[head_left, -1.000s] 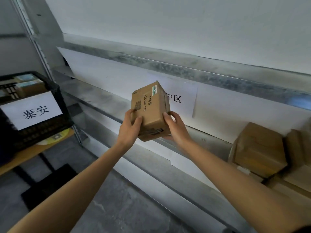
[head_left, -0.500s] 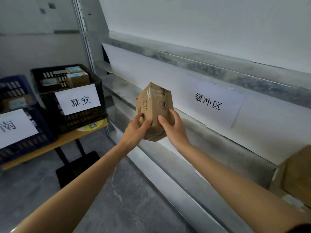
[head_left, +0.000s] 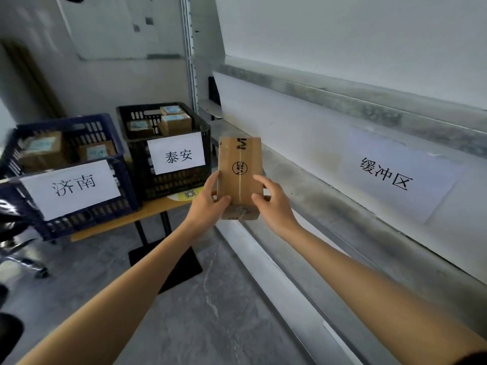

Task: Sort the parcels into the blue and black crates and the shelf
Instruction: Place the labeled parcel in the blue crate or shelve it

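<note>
I hold a small brown cardboard parcel (head_left: 239, 167) upright in front of me, its taped face with a round black mark toward me. My left hand (head_left: 208, 204) grips its lower left side. My right hand (head_left: 274, 204) touches its right edge with fingers spread. Left of it stands the black crate (head_left: 137, 154) with a white paper label and several parcels inside. Further left is the blue crate (head_left: 116, 185) with its own label and parcels. The metal shelf (head_left: 329, 206) runs along the right, with a paper sign on its back wall.
Both crates rest on a wooden table (head_left: 147, 214) with a black base (head_left: 168, 262). The grey floor (head_left: 210, 312) lies below. A black rolling chair base (head_left: 15, 248) shows at the far left edge.
My view has swung left, bringing both crates into sight. The parcel has been turned so its taped face points at me. The boxes on the shelf at right have left the frame.
</note>
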